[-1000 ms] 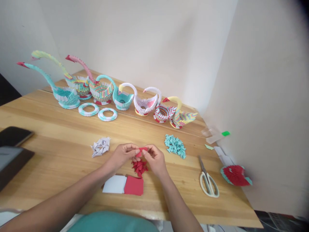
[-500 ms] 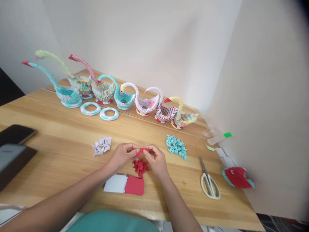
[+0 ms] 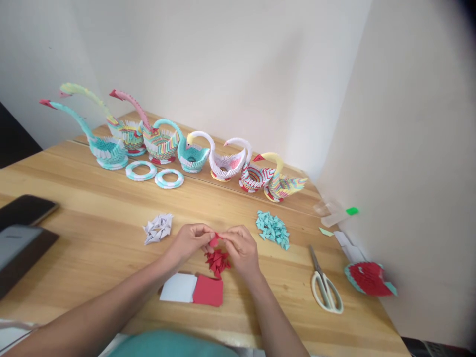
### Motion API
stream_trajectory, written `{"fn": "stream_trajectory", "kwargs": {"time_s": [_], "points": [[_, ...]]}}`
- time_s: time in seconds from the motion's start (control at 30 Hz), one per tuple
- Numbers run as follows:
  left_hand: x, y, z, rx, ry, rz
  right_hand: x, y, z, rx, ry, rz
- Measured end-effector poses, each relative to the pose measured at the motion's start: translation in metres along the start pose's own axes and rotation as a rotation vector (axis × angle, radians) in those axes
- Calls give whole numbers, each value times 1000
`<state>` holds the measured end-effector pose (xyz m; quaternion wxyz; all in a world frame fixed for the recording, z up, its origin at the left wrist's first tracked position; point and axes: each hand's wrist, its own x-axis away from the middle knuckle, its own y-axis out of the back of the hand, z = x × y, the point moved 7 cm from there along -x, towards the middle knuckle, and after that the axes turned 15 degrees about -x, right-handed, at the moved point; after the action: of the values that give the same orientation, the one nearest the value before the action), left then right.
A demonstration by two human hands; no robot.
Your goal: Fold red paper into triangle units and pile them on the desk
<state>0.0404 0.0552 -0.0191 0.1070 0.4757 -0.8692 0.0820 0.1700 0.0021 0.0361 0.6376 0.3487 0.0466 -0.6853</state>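
A small piece of red paper is pinched between my two hands over the table. My left hand closes thumb and fingers on its left side. At its right edge, my right hand has thumb and fingertips pressed together on the paper. Fingers cover part of it, so its exact folds are hard to see. Just below lies a pile of red folded paper pieces. Nearer my body are a stack of white paper and a stack of red paper, side by side.
White folded pieces lie left, teal ones right. Scissors and a red-and-teal paper piece are at the right. Several paper swans and two paper rings stand behind. A phone lies at left.
My right fingers have shifted from holding the red paper spread out to pinching its right edge. Less of the paper shows now. The whole view has moved slightly.
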Motion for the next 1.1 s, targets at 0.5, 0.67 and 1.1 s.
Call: {"fn": "stream_trajectory", "kwargs": {"time_s": [0.5,0.67,1.1], "points": [[3,-3,-5,41,-39,44,-1,1,7,109,153,72],[0,5,-7,-17,-75,-57,-3,2,-7,-164,-152,85],[1,-3,-6,-137,-124,-7,9,-6,-29,-260,-523,21]]}}
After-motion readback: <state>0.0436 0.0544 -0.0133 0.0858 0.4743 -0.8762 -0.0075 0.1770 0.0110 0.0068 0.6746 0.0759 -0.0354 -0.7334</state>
